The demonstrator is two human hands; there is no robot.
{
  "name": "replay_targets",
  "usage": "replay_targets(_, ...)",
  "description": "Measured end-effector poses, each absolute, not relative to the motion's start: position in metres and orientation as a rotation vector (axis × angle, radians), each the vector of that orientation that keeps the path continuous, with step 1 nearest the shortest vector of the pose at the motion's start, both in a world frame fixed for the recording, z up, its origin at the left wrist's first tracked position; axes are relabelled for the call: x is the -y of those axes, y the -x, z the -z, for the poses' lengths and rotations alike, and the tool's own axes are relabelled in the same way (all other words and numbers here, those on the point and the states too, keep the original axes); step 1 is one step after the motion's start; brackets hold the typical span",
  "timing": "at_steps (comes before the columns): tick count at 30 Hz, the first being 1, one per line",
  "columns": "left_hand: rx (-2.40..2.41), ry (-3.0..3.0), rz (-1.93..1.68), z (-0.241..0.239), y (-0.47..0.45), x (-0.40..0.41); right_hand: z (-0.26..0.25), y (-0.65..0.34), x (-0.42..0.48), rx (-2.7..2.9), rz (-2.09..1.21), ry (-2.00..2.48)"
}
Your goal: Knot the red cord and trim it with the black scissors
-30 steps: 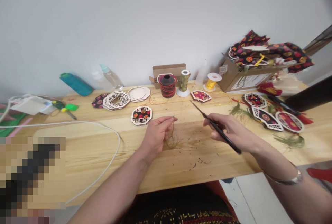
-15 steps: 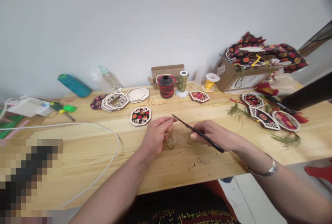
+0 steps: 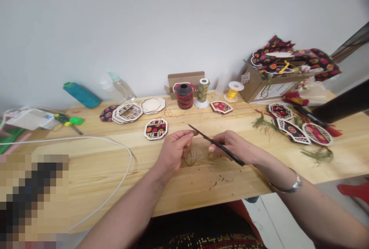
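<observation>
My left hand [image 3: 174,147] is closed in a pinch on thin olive-green thread [image 3: 190,158], whose loose strands hang below the fingers. Held edge-on in my right hand [image 3: 235,147] is a pair of black scissors [image 3: 221,147], pointing up and left. Their tips cross just above my left fingertips, by the pinched end of the thread. Whether the blades are apart cannot be made out. Dark thread clippings [image 3: 220,180] lie on the wood below my hands. Just beyond my left hand is a fabric-filled lattice ornament [image 3: 156,129].
At the back stand a red-and-black thread cone [image 3: 185,97], a green thread spool [image 3: 203,91] and a yellow spool [image 3: 234,90]. Lattice frames [image 3: 129,112] are stacked left. Finished ornaments [image 3: 294,130] and a full cardboard box [image 3: 256,87] are right. A white cable [image 3: 128,180] loops left.
My right hand and the scissors have shifted slightly left and up, so the tips reach further past my left fingertips. My left hand stays almost still.
</observation>
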State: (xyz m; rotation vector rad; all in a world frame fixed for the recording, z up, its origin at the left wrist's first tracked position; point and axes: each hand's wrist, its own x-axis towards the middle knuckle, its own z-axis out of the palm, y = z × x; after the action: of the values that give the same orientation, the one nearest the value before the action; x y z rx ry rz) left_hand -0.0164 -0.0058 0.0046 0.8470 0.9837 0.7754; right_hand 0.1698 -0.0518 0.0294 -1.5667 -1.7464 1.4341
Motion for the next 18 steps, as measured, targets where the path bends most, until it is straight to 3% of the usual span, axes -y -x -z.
replay_targets(11,-1.026,-0.818,-0.843,-0.003,0.017,0.004,-0.021,-0.172,0.051,1.724,-1.346,1.589)
replay_targets(18,-1.023,-0.714,-1.064,-0.004,0.019,-0.002,-0.046,-0.175,0.068,2.173,-1.31,1.638)
